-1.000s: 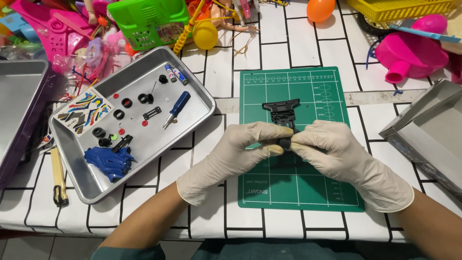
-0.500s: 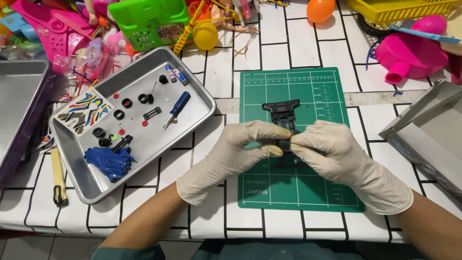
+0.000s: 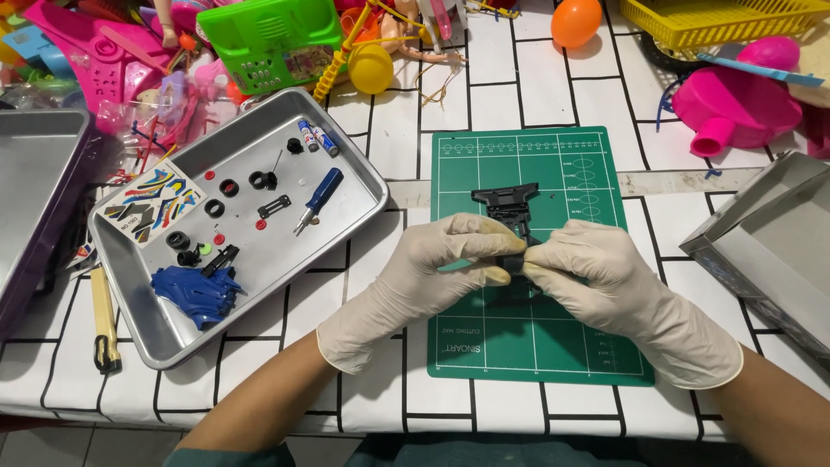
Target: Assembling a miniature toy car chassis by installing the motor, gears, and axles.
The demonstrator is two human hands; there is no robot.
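Working across from the left, I see a metal tray [image 3: 130, 285] beside the green cutting mat [image 3: 536, 337], and it reads to me as a parts dish: a blue moulded body shell [image 3: 197, 292], small black wheels [image 3: 232, 187], a sticker sheet [image 3: 149, 201], two little batteries [image 3: 317, 137] and a blue-handled screwdriver [image 3: 320, 197] all lie loose inside its raised rim, which I judge keeps the small bits from rolling off the tiled tablecloth. A yellow-handled tool [image 3: 104, 316] lies outside the tray by its left edge. My left hand [image 3: 424, 277], gloved, comes in over the mat with thumb and fingers pinched shut on the near end of the black plastic chassis [image 3: 508, 207]; my right hand [image 3: 614, 290], also gloved, meets it fingertip to fingertip and is closed on the same piece, so the part is clamped between both just above the mat's middle. The far end of the chassis sticks out beyond the fingers; the gripped end is hidden, and I cannot tell what is being pressed there. Nothing lies on the mat around the hands. Farther right sits an open grey box [image 3: 769, 233], and bright toy clutter, an orange ball [image 3: 576, 21] and a pink funnel-shaped toy [image 3: 735, 108] crowd the far edge, well apart from the work.
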